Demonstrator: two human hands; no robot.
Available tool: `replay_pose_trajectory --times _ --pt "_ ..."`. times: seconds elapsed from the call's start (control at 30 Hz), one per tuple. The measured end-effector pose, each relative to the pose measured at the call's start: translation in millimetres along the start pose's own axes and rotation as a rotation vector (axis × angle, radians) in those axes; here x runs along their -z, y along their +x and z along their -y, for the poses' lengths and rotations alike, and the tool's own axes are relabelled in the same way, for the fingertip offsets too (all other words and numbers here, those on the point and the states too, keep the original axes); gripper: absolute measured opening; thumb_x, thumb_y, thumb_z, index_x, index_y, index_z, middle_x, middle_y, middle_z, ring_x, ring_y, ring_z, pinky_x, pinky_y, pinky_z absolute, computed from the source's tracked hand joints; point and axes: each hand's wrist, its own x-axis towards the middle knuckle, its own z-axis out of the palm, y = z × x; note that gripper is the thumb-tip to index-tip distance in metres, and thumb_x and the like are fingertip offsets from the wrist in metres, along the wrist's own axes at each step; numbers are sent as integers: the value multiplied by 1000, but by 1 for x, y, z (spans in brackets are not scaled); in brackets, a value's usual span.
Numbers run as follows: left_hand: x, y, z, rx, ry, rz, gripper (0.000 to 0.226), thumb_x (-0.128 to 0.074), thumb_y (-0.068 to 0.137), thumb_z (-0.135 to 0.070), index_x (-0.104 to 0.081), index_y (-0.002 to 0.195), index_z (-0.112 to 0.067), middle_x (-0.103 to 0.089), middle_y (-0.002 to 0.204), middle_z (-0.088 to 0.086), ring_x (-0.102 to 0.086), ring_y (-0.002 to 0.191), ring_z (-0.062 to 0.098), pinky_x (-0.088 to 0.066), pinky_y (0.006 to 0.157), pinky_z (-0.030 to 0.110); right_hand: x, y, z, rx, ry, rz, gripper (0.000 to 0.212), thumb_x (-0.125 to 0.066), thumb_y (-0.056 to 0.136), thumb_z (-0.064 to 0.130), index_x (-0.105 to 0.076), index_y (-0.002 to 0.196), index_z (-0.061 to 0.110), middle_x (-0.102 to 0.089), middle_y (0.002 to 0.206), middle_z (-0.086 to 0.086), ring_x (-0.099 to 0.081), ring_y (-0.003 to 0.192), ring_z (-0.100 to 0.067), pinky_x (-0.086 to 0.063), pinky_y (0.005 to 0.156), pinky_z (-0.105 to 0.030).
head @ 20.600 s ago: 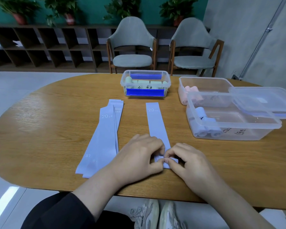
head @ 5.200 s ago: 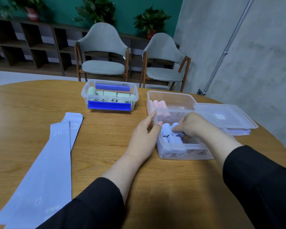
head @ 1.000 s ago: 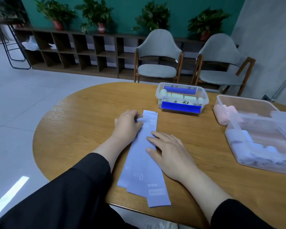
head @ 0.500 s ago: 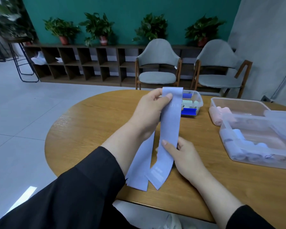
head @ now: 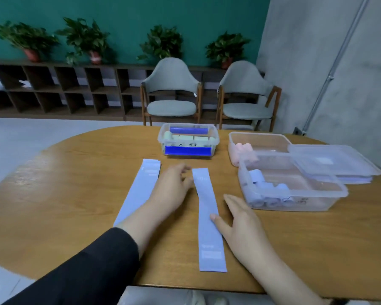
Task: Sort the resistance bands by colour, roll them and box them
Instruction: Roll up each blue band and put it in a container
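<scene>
1. The single lilac band [head: 207,219] lies flat on the table [head: 53,194], between your hands.
2. Your right hand [head: 240,225] is spread, thumb touching the band's right edge.
3. Your left hand [head: 174,190] is relaxed, fingertips by its top end; contact is unclear.
4. The band stack [head: 139,190] lies left.

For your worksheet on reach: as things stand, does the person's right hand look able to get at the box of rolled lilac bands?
Probably yes. The right hand lies open beside the box of rolled lilac bands, whose top is open and lid set behind; nothing lies between.
</scene>
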Motion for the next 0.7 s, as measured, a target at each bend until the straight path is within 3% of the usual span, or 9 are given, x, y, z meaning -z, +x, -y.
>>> replay_pose_trajectory --times 0.07,0.13,0.2,0.3,0.4,0.6,0.7 --pt "-8 -28 12 -169 110 50 15 -64 96 -24 -67 112 -25 -61 113 -10 -60 105 8 -45 91 23 3 -7 -5 93 76 -52 40 -66 95 36 -61 131 19 -53 138 13 -47 129 -3 -35 111 -22" --pt "-7 -56 16 -310 128 114 5 -64 95 -29 -66 99 -29 -55 102 -16 -56 98 4 -46 90 27 9 -12 -6 220 153 -37 9 -65 95 32 -64 101 26 -57 110 18 -56 107 -2 -45 95 -25" --pt "-2 -77 16 -423 110 197 8 -58 94 -40 -62 92 -33 -51 97 -18 -52 96 0 -44 92 27 17 -18 -6 333 167 98 10 -61 95 34 -59 88 28 -55 97 15 -56 99 -9 -46 88 -29" --pt "1 -96 15 -542 136 324 11 -57 96 -44 -58 91 -34 -49 102 -20 -49 102 -2 -38 96 27 28 -28 -13 508 110 298 14 -64 95 36 -58 86 27 -54 97 16 -53 99 -9 -43 91 -27" --pt "0 -102 16 -611 197 330 13 -63 93 -46 -61 91 -33 -51 106 -19 -49 107 3 -38 97 35 33 -32 -21 578 1 375 16 -70 89 44 -60 92 32 -51 107 20 -49 108 -5 -37 95 -21" --pt "2 -108 15 -666 223 391 25 -69 84 -53 -62 97 -32 -48 111 -20 -41 112 2 -31 102 29 29 -34 -24 582 37 366 15 -73 86 43 -63 92 33 -51 112 23 -50 111 -6 -40 95 -26" --pt "1 -109 14 -697 244 381 18 -68 88 -46 -62 94 -31 -50 109 -18 -43 110 3 -33 101 31 27 -35 -25 590 54 320 8 -68 91 37 -65 86 32 -54 110 21 -52 108 -6 -42 92 -27"
